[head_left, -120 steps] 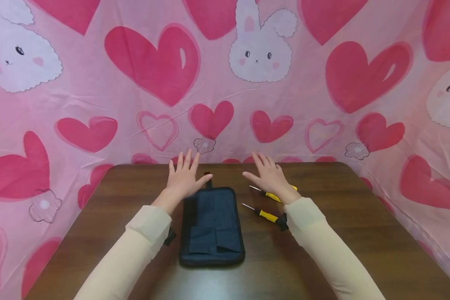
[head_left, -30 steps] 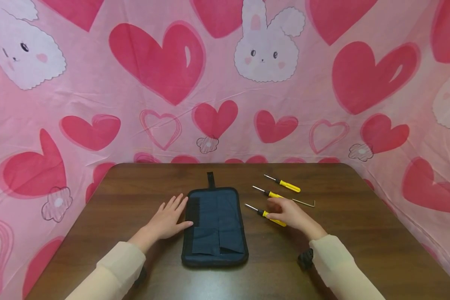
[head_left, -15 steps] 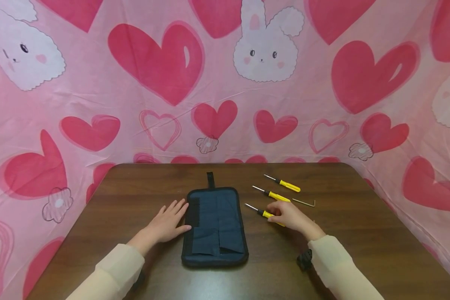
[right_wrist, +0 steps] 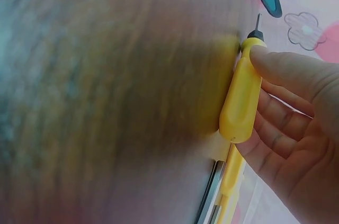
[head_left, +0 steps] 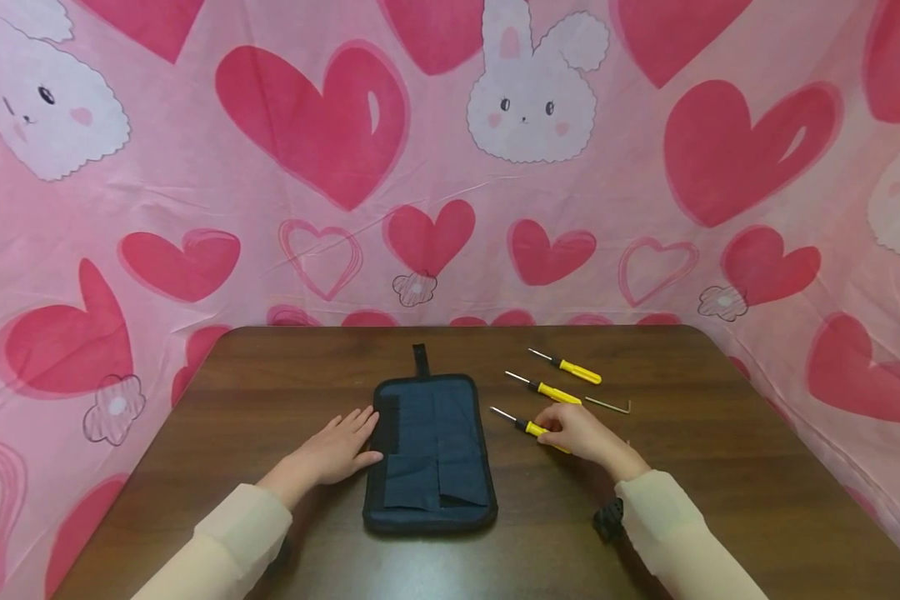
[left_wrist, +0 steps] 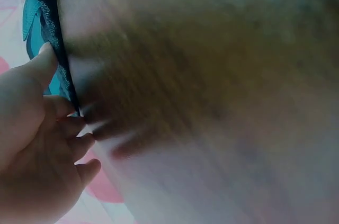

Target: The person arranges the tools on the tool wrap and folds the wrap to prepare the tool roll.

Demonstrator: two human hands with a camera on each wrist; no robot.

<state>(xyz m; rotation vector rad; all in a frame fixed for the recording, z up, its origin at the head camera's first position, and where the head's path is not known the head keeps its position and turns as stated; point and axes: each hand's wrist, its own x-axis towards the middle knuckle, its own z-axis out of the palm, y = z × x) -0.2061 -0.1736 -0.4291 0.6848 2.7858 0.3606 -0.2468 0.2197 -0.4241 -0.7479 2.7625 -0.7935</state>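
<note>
A dark blue fabric tool pouch (head_left: 457,425) with black edging lies flat and unfolded, two pockets at its near end. My left hand (head_left: 333,450) rests against its left edge, fingers extended and fingertips touching the border. To the pouch's right, my right hand (head_left: 583,433) pinches the yellow handle of the nearest screwdriver (head_left: 528,427) between thumb and fingers. In the right wrist view, the thumb presses that handle (right_wrist: 241,105) near its black collar. The shaft points to the far left, and the screwdriver lies at table level.
Beyond the right hand lie a second yellow screwdriver (head_left: 557,392), a third screwdriver (head_left: 579,372) and an L-shaped hex key (head_left: 609,406). A black strap (head_left: 421,362) extends from the pouch's far edge. Pink heart-patterned cloth (head_left: 630,183) hangs behind the wooden table (head_left: 285,375).
Both hands have come down from above the table's far part, the left to the pouch's edge, the right to the nearest screwdriver. Over the last second, the right fingers have settled around its handle.
</note>
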